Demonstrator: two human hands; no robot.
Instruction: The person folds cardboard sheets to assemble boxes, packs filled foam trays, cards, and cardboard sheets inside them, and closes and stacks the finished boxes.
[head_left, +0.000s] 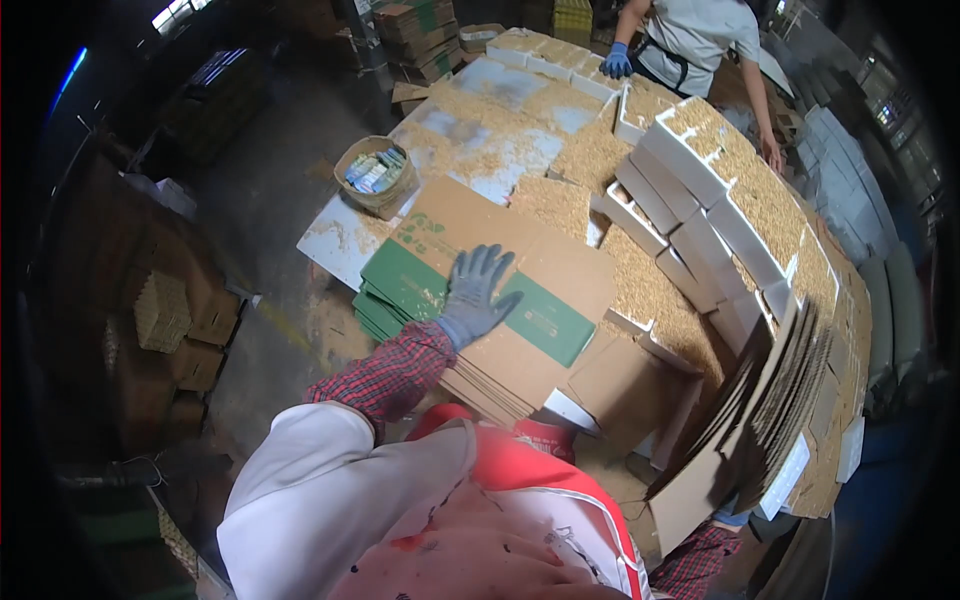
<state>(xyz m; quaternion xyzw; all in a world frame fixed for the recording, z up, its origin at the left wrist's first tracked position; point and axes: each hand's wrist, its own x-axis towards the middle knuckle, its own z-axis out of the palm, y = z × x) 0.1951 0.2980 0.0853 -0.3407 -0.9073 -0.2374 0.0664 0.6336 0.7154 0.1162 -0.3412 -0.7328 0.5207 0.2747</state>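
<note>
My left hand (478, 298), in a grey-blue glove, lies with its fingers spread on a stack of flattened cardboard boxes (560, 270). These boxes are brown with a green band and rest at the near side of the table. At the lower right, my right hand (732, 518) is mostly hidden behind a thick bundle of brown cardboard sheets (745, 420). The bundle is tilted up on edge, its corrugated edges showing, and that hand grips it from below; its fingers cannot be seen.
White foam boxes (690, 160) filled with straw-coloured shavings curve along the table's right side. A round tub (378, 205) holding small packets stands at the left edge of the table (335, 235). Across the table is a person (700, 45) with one blue-gloved hand (617, 62).
</note>
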